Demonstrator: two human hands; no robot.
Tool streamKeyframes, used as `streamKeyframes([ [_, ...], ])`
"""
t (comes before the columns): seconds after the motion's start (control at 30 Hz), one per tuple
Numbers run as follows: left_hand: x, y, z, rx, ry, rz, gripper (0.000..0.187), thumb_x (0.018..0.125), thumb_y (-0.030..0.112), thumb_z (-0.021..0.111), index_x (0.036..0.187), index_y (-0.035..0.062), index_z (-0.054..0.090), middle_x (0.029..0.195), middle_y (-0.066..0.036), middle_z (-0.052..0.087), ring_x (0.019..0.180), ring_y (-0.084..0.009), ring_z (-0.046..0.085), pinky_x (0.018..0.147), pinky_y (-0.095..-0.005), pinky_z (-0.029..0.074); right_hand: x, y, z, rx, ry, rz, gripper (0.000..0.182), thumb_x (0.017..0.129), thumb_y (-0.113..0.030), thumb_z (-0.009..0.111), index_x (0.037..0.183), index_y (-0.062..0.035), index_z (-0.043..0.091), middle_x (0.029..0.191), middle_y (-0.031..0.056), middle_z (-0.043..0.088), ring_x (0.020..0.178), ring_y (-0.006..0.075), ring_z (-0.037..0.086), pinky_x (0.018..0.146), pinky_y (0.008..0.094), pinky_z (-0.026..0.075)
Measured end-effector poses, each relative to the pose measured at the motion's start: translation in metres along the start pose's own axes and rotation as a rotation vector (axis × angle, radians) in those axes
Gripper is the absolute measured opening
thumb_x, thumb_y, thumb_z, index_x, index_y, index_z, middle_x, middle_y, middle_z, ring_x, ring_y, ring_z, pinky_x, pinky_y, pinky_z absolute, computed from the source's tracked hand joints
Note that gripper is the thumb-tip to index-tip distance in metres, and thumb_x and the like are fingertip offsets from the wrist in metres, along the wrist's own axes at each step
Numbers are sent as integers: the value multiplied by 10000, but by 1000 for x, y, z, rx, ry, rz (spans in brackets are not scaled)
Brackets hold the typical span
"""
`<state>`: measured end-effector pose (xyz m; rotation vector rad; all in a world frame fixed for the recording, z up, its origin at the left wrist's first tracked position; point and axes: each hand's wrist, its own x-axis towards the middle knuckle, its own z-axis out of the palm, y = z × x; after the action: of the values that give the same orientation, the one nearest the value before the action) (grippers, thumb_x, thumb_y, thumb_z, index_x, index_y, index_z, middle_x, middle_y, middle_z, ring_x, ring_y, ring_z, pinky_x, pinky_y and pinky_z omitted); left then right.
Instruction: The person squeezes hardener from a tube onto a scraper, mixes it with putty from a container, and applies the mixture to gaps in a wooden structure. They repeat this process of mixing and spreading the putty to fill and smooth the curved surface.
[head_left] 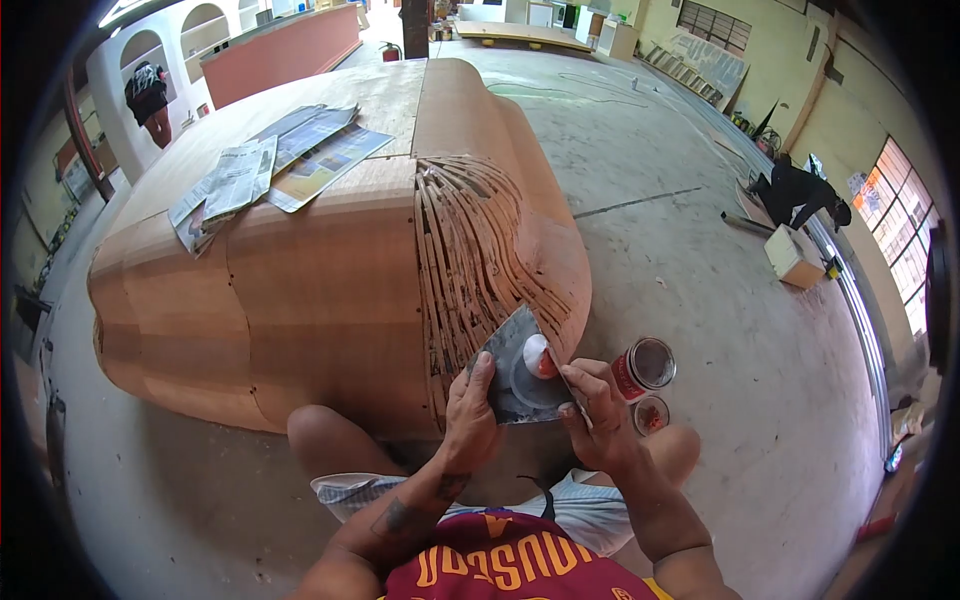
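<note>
At lower centre, the left hand [472,412] clasps a dark plate [512,388] bearing white-and-red paste [538,357]; the right hand [600,412] meets its right edge, grip unclear.

Wooden form [320,320]: orange-brown side, paler tan top; slatted corner [470,240] striped brown and dark. On form: newspapers [325,165], grey-white with blue and yellow patches. Near side of form: plate [508,392], dark grey, bearing 2 colours, white paste [535,349] and red-orange paste [547,366]. Behind form: counter [285,62], salmon pink.
</note>
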<state>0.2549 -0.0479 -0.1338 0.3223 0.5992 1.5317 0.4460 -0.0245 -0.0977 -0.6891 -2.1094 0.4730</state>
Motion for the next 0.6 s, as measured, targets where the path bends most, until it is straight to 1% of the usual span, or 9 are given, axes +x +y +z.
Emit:
streamKeyframes([
  [0.03, -1, 0, 1, -7, 14, 6, 388, 1121, 323, 479, 1295, 2, 611, 1187, -100, 710, 1034, -182, 719, 923, -354, 607, -1, -1, -1, 2, -20, 23, 504, 888, 9, 708, 1353, -34, 520, 1235, 208, 581, 1088, 388, 633, 913, 440, 538],
  [0.13, 5, -2, -9, 93, 6, 30, 411, 1113, 361, 465, 1329, 20, 549, 1217, -142, 676, 1029, -236, 739, 857, -408, 651, -4, -2, -5, -49, -101, 90, 476, 913, -44, 709, 1354, -43, 529, 1224, 173, 597, 1079, 363, 642, 901, 434, 542],
  [0.17, 8, -3, -13, 82, 4, 27, 417, 1115, 363, 459, 1334, 18, 545, 1219, -144, 675, 1040, -241, 734, 872, -420, 647, -5, -2, -7, -75, -133, 111, 468, 920, -63, 709, 1354, -48, 534, 1219, 158, 604, 1074, 352, 646, 894, 432, 543],
  [0.27, 14, 0, -21, 45, 11, 26, 435, 1121, 368, 443, 1345, 7, 534, 1230, -148, 670, 1082, -255, 715, 922, -449, 628, -16, 2, -18, -304, -386, 210, 474, 930, -125, 715, 1369, -87, 541, 1193, 111, 626, 1061, 326, 653, 869, 440, 544],
  [0.37, 15, 11, -21, -20, 43, 30, 453, 1126, 368, 431, 1347, -15, 528, 1256, -149, 662, 1145, -264, 683, 982, -466, 598, -29, 15, -29, -367, -395, 309, 421, 925, -129, 705, 1332, -108, 596, 1144, 87, 644, 1040, 305, 655, 842, 432, 546],
  [0.47, 13, 11, -18, 16, 106, 53, 446, 1127, 368, 436, 1329, -14, 546, 1247, -149, 670, 1114, -258, 698, 944, -428, 611, -1, -9, -52, -338, -225, 323, 402, 899, -75, 706, 1293, -74, 625, 1162, 127, 655, 1045, 354, 652, 891, 448, 538],
  [0.57, 16, 1, -24, 174, 96, 115, 432, 1134, 361, 426, 1310, 2, 591, 1107, -90, 710, 986, -175, 723, 819, -354, 635, 29, -42, -52, -432, -191, 138, 414, 878, -51, 695, 1289, -75, 648, 1148, 121, 669, 1022, 331, 655, 851, 431, 546],
  [0.6, 18, -4, -26, 218, 101, 158, 427, 1136, 357, 424, 1286, 2, 607, 1081, -78, 711, 965, -159, 716, 806, -346, 631, 32, -45, -43, -477, -189, 121, 418, 860, -54, 696, 1276, -72, 658, 1149, 107, 669, 1014, 304, 658, 832, 414, 551],
])
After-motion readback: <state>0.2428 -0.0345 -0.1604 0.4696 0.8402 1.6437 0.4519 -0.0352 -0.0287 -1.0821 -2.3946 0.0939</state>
